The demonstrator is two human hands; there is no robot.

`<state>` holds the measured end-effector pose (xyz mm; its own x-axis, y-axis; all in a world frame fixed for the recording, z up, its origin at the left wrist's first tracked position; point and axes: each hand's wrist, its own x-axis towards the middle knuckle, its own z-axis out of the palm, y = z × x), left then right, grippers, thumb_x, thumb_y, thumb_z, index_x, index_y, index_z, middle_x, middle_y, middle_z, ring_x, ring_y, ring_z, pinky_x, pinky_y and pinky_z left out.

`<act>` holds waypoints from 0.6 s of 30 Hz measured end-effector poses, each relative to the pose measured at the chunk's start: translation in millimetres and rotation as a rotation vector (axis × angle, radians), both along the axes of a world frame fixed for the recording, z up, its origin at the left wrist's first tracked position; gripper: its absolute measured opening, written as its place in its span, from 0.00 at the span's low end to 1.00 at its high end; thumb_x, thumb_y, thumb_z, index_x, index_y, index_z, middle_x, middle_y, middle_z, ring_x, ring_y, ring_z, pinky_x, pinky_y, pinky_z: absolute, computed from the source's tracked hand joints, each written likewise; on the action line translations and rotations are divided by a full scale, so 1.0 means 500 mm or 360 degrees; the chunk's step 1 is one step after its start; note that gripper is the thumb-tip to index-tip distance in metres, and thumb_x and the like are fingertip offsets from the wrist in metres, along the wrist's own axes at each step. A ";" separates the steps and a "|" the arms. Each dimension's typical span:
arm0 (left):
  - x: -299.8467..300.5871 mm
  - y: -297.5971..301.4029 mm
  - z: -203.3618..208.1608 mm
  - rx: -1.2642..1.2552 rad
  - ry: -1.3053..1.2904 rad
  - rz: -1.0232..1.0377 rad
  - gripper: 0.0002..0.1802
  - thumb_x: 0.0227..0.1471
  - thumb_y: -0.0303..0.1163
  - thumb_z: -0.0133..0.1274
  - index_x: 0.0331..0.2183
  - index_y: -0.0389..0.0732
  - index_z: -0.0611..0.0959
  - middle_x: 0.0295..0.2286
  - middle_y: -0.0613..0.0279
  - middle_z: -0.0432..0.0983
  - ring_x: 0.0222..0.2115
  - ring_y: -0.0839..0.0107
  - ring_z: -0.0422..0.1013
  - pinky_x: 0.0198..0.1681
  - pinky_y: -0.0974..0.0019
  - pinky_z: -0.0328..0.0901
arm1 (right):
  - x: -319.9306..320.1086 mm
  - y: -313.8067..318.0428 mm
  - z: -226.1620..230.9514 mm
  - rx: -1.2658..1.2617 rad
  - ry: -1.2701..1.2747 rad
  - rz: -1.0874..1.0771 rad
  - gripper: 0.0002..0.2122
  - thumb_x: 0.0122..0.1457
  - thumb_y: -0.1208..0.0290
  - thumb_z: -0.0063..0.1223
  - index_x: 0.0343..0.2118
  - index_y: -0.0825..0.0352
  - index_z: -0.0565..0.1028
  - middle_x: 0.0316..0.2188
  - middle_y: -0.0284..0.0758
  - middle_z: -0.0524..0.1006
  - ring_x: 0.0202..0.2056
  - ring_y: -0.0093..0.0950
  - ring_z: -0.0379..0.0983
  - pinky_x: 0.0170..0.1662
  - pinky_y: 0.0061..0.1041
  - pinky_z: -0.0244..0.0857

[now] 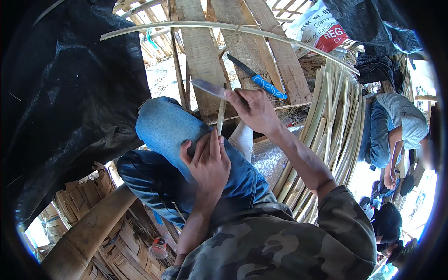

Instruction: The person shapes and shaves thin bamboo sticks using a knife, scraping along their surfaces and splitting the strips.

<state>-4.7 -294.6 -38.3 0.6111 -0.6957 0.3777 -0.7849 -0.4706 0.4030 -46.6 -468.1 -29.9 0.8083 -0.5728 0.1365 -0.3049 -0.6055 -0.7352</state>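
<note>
My right hand [255, 110] is closed round the handle of a knife [208, 87], its thumb near the base of the blade. The blade points left and lies close against the upper end of a narrow bamboo strip [221, 114]; whether it cuts in, I cannot tell. Lower down, my left hand [208, 161] grips that strip between its fingers, over my jeans [170, 126]. The strip stands nearly upright between the two hands. Another knife [266, 85], with a dark blade and a blue patterned handle, lies on the wooden planks [199, 56] beyond my right hand.
One long bamboo strip [224, 24] arches across the planks. A stack of bamboo strips [333, 116] lies on my right, a white and red sack [322, 28] behind it. Black sheeting [70, 93] and a thick bamboo pole [88, 228] are on my left. Another person [396, 121] crouches at far right.
</note>
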 end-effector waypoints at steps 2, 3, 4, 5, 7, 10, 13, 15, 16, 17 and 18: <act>0.000 -0.004 0.000 -0.0003 -0.0005 0.0004 0.11 0.51 0.29 0.53 0.38 0.40 0.80 0.27 0.68 0.78 0.33 0.80 0.73 0.51 0.59 0.50 | -0.015 0.019 -0.008 0.0126 0.0002 0.0142 0.15 0.61 0.64 0.50 0.25 0.73 0.74 0.12 0.43 0.65 0.11 0.34 0.60 0.17 0.31 0.52; 0.000 -0.005 0.000 -0.0006 -0.0012 0.0008 0.11 0.51 0.29 0.53 0.38 0.40 0.80 0.27 0.68 0.77 0.33 0.80 0.73 0.51 0.59 0.50 | -0.022 0.029 -0.012 0.0126 0.0004 0.0141 0.15 0.61 0.64 0.50 0.25 0.73 0.74 0.12 0.43 0.65 0.11 0.34 0.60 0.17 0.31 0.52; -0.001 -0.005 -0.001 -0.0006 -0.0013 0.0010 0.11 0.51 0.29 0.53 0.38 0.40 0.80 0.27 0.68 0.77 0.33 0.80 0.73 0.51 0.59 0.50 | -0.027 0.040 -0.014 0.0119 -0.0061 0.0138 0.15 0.62 0.64 0.48 0.25 0.72 0.74 0.12 0.42 0.66 0.11 0.31 0.61 0.17 0.30 0.53; -0.001 -0.006 -0.001 -0.0014 -0.0019 0.0014 0.10 0.51 0.29 0.53 0.38 0.40 0.80 0.27 0.68 0.77 0.33 0.80 0.73 0.51 0.59 0.50 | -0.030 0.051 -0.012 0.0111 -0.0125 0.0134 0.16 0.62 0.63 0.47 0.25 0.72 0.75 0.12 0.42 0.67 0.11 0.29 0.63 0.17 0.30 0.53; -0.001 -0.004 -0.001 -0.0019 -0.0030 0.0019 0.10 0.51 0.29 0.53 0.38 0.40 0.81 0.26 0.69 0.77 0.32 0.80 0.73 0.51 0.59 0.50 | -0.031 0.058 0.007 0.0152 -0.0246 0.0083 0.19 0.64 0.62 0.44 0.23 0.72 0.74 0.11 0.38 0.66 0.11 0.26 0.61 0.18 0.30 0.53; -0.002 0.000 -0.002 -0.0034 -0.0024 0.0009 0.10 0.51 0.29 0.53 0.37 0.40 0.81 0.26 0.69 0.77 0.32 0.80 0.73 0.51 0.58 0.50 | -0.023 0.022 0.044 0.0424 -0.0037 -0.0272 0.24 0.63 0.54 0.42 0.22 0.74 0.72 0.11 0.37 0.62 0.14 0.25 0.57 0.20 0.31 0.53; -0.001 -0.002 -0.002 -0.0067 -0.0043 -0.0008 0.10 0.51 0.29 0.53 0.37 0.40 0.81 0.26 0.68 0.77 0.32 0.79 0.73 0.51 0.58 0.50 | 0.005 -0.030 0.040 0.0018 -0.0192 -0.0180 0.24 0.62 0.52 0.43 0.25 0.73 0.74 0.12 0.39 0.65 0.15 0.26 0.60 0.22 0.31 0.55; -0.001 0.000 -0.002 -0.0040 0.0008 -0.0037 0.11 0.52 0.28 0.49 0.39 0.37 0.79 0.24 0.69 0.79 0.34 0.75 0.73 0.53 0.54 0.49 | 0.012 -0.044 0.024 0.0052 0.0004 -0.0253 0.23 0.62 0.52 0.45 0.29 0.73 0.76 0.13 0.42 0.67 0.16 0.28 0.61 0.23 0.30 0.57; -0.001 0.002 -0.002 -0.0042 0.0005 -0.0028 0.11 0.52 0.28 0.49 0.39 0.37 0.79 0.24 0.69 0.79 0.34 0.75 0.73 0.53 0.54 0.49 | 0.015 -0.043 0.022 0.0072 -0.0053 -0.0225 0.22 0.62 0.54 0.45 0.27 0.73 0.75 0.15 0.44 0.70 0.17 0.35 0.65 0.24 0.31 0.60; -0.001 0.002 -0.003 -0.0034 -0.0012 -0.0041 0.12 0.52 0.27 0.49 0.40 0.37 0.78 0.23 0.70 0.79 0.34 0.75 0.73 0.52 0.53 0.49 | 0.018 -0.042 0.020 0.0093 -0.0109 -0.0197 0.21 0.61 0.56 0.46 0.25 0.73 0.75 0.17 0.46 0.72 0.19 0.43 0.68 0.25 0.33 0.62; 0.000 0.002 -0.003 -0.0025 -0.0028 -0.0055 0.12 0.52 0.27 0.49 0.41 0.36 0.78 0.23 0.70 0.78 0.34 0.76 0.73 0.52 0.53 0.49 | 0.020 -0.041 0.014 0.0093 -0.0110 -0.0188 0.21 0.61 0.56 0.46 0.25 0.73 0.75 0.17 0.46 0.72 0.19 0.43 0.68 0.25 0.33 0.62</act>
